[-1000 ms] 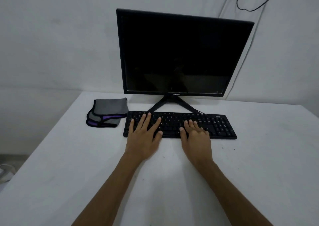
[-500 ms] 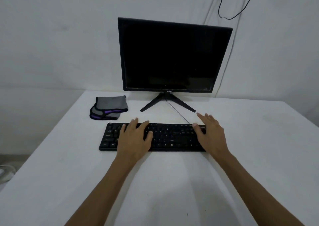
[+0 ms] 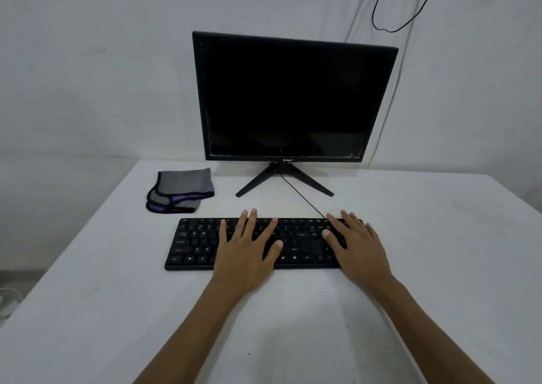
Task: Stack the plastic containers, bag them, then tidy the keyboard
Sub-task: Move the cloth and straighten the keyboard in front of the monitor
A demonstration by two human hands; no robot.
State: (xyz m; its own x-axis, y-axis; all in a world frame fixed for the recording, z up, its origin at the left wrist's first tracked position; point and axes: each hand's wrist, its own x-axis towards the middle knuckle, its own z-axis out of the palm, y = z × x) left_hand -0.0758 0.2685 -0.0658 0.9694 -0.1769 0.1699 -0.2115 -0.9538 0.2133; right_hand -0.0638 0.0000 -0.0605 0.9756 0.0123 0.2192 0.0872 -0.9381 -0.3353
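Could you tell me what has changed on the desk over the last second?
The black flat keyboard slid toward the person, away from the black monitor's stand, exposing its cable. The left hand and right hand stayed flat on the keys, the right moving to the right end. The grey-and-purple folded cloth stayed put.
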